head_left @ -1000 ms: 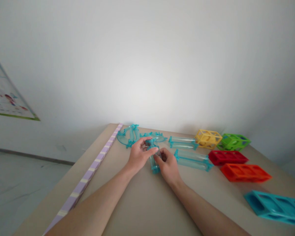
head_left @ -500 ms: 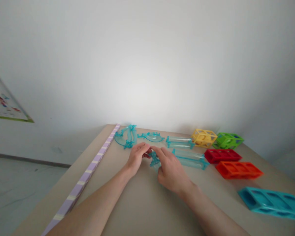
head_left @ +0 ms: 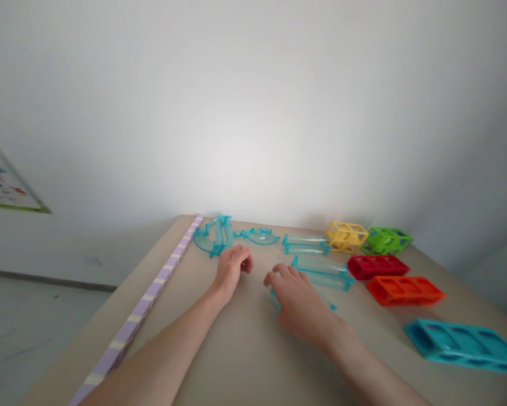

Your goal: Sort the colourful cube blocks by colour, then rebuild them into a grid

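My left hand (head_left: 232, 272) rests at the middle of the table, its fingers curled loosely together with nothing visible in them. To its right, my right hand (head_left: 298, 299) is bent over a clear blue track piece (head_left: 327, 299) and grips it from above. The palm covers most of that piece; only its two ends show, and the thumb is hidden. Just beyond lie more straight clear blue track pieces (head_left: 323, 272), side by side. Another straight pair (head_left: 306, 244) is farther back, near the wall.
Curved clear blue pieces (head_left: 223, 234) lie at the back left, with another curved piece (head_left: 261, 238) beside them. On the right stand yellow (head_left: 346, 237), green (head_left: 386, 241), red (head_left: 378, 267), orange (head_left: 405, 291) and blue (head_left: 464, 344) open-frame blocks. A purple-striped strip (head_left: 151, 290) runs along the left table edge.
My left hand has come away from the track piece, and a gap now separates my hands. Under my right hand the piece has turned to lie roughly alongside the straight ones.
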Action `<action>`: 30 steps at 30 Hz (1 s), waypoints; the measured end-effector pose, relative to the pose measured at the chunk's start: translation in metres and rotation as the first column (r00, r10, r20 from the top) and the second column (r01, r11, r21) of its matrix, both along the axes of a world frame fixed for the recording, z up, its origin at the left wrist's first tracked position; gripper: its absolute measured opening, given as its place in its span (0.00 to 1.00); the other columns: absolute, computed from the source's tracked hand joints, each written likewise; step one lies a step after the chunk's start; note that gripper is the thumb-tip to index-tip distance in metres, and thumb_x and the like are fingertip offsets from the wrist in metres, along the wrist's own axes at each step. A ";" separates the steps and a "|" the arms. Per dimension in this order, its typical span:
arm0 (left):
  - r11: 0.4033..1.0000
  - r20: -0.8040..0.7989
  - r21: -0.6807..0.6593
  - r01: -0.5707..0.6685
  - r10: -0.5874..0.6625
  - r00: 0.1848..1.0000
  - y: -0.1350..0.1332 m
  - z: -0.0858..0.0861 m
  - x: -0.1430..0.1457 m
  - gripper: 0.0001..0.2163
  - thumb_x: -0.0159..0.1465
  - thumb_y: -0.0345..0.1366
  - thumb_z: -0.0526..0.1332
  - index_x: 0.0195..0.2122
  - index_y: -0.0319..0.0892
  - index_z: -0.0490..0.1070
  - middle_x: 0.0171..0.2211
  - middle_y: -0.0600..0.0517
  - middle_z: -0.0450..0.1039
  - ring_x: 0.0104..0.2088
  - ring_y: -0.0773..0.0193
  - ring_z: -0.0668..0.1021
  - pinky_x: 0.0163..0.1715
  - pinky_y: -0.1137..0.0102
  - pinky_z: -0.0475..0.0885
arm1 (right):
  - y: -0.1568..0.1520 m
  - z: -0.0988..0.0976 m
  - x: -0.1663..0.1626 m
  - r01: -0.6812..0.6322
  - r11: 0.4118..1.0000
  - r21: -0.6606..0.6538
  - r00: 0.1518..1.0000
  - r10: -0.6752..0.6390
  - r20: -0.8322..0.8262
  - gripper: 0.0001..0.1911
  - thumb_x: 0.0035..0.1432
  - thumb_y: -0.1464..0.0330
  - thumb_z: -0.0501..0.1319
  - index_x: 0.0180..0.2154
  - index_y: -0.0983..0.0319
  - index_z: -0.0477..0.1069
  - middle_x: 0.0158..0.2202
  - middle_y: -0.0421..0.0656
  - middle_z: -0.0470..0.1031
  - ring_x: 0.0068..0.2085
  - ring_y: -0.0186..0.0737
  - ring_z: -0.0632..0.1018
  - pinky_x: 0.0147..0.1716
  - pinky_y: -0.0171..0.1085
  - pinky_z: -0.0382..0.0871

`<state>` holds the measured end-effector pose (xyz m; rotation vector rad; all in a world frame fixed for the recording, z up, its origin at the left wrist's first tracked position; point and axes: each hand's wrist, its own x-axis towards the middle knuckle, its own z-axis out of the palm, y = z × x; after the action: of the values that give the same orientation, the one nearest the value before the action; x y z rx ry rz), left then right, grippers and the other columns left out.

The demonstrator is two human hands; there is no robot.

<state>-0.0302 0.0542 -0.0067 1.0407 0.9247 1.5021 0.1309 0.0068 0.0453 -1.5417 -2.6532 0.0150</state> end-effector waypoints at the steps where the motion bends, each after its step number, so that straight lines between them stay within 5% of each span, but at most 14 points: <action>1: 1.000 0.005 0.007 0.005 -0.005 1.000 0.000 0.000 0.000 0.14 0.56 0.42 0.62 0.18 0.40 0.67 0.17 0.55 0.66 0.19 0.70 0.67 0.22 0.73 0.61 | 0.005 0.001 0.002 0.049 0.999 0.024 0.996 -0.047 -0.073 0.25 0.43 0.83 0.53 0.44 0.62 0.72 0.45 0.50 0.72 0.48 0.48 0.72 0.46 0.41 0.63; 6: 0.997 0.026 0.047 0.055 -0.057 0.998 -0.002 0.000 0.001 0.12 0.55 0.40 0.63 0.19 0.40 0.67 0.18 0.54 0.67 0.20 0.69 0.68 0.23 0.72 0.61 | 0.041 -0.007 0.021 0.383 0.883 0.272 0.919 -0.333 -0.212 0.25 0.54 0.77 0.53 0.54 0.66 0.70 0.54 0.55 0.69 0.55 0.56 0.68 0.53 0.47 0.61; 9: 0.995 0.030 0.061 0.074 -0.076 0.997 -0.003 0.000 0.000 0.12 0.55 0.40 0.63 0.19 0.39 0.68 0.19 0.53 0.68 0.21 0.68 0.69 0.24 0.72 0.62 | 0.058 -0.022 0.036 0.460 0.855 0.239 0.888 -0.445 -0.118 0.28 0.62 0.67 0.52 0.63 0.64 0.61 0.65 0.55 0.58 0.63 0.67 0.58 0.56 0.57 0.57; 14: 0.994 0.037 0.072 0.086 -0.089 0.995 -0.003 0.000 0.000 0.11 0.55 0.39 0.63 0.19 0.39 0.69 0.19 0.53 0.69 0.21 0.68 0.68 0.24 0.72 0.62 | 0.073 -0.039 0.046 0.457 0.877 0.146 0.887 -0.463 0.002 0.30 0.67 0.61 0.46 0.67 0.63 0.52 0.68 0.50 0.52 0.66 0.66 0.54 0.59 0.60 0.53; 22: 0.993 0.038 0.081 0.089 -0.092 0.995 -0.001 0.000 -0.001 0.10 0.54 0.37 0.62 0.19 0.39 0.68 0.19 0.53 0.68 0.21 0.69 0.68 0.24 0.72 0.61 | 0.084 -0.039 0.041 0.465 0.874 0.140 0.881 -0.472 0.020 0.30 0.67 0.60 0.45 0.67 0.60 0.50 0.69 0.49 0.49 0.67 0.63 0.52 0.60 0.59 0.53; 30: 0.992 0.034 0.086 0.093 -0.096 0.995 0.000 -0.002 0.000 0.10 0.54 0.36 0.62 0.19 0.39 0.69 0.19 0.53 0.69 0.21 0.69 0.68 0.24 0.72 0.61 | 0.065 -0.026 0.035 0.378 0.887 0.264 0.924 -0.380 -0.044 0.29 0.68 0.56 0.43 0.65 0.63 0.56 0.69 0.53 0.50 0.68 0.66 0.48 0.60 0.65 0.44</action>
<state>-0.0304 0.0543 -0.0086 1.0980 0.7810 1.4869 0.1663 0.0722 0.0197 -1.9251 -2.1940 -0.3587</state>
